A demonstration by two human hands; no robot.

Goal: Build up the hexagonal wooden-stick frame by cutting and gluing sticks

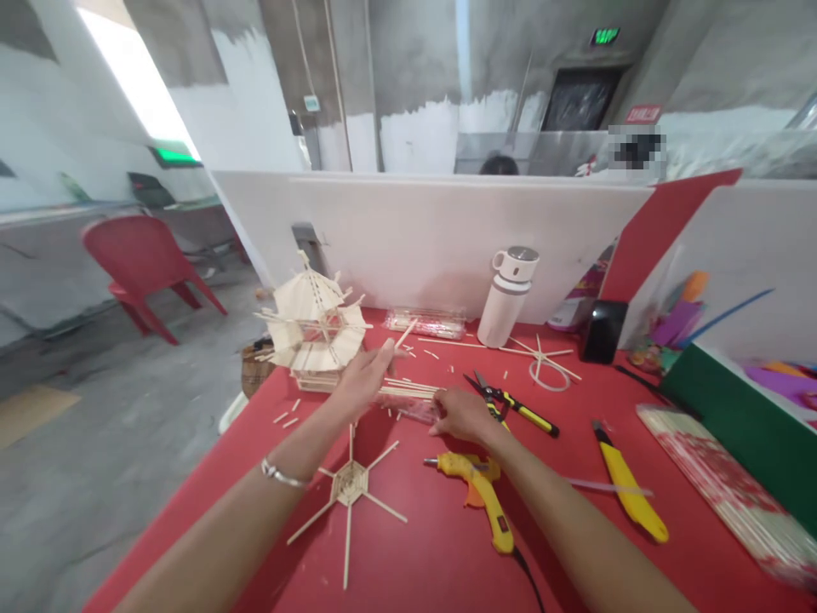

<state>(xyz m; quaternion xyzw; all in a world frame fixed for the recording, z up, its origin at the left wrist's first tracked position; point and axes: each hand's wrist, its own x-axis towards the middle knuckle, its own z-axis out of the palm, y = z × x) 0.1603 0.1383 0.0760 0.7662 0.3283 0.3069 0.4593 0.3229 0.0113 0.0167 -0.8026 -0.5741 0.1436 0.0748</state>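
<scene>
Between the fingers of my left hand (368, 375) is a short wooden stick (406, 333), pointing up and to the right. My right hand (465, 415) has its fingers curled at the right end of a bundle of thin wooden sticks (409, 389), which lies on a clear plastic wrapper (414, 410). A pagoda-like stick model (319, 328) stands just beyond my left hand. Nearer to me lies a spoked stick piece (351, 483) with a wound hexagonal centre. The yellow glue gun (476, 485) rests below my right hand.
Yellow-black pliers (527, 413) and a yellow utility knife (629, 485) lie on the red table (408, 553). A white bottle (507, 298), a black phone (603, 332) and another spoked stick piece (539, 356) are further back. Packed sticks (721, 494) lie right, by a green box (746, 426).
</scene>
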